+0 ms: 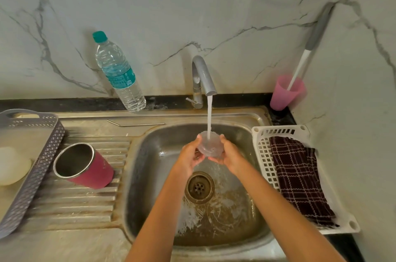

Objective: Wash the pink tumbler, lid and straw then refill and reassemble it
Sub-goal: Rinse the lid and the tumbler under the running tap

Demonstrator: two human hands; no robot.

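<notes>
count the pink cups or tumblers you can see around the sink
2: the pink tumbler stands on the draining board left of the basin; a paler pink cup stands in the back right corner.

Soft, even, fairly dim light with a greenish cast; shadows are faint. Small glints show on the wet sink (pixel 150 154) basin. Wide-angle bending curves the edges. The hands and water stream are slightly motion-blurred.

Dull stained steel sink (pixel 252 121), clear plastic lid (pixel 209 146), checked woven cloth (pixel 297 178), glossy marble-look wall (pixel 192 4)
</notes>
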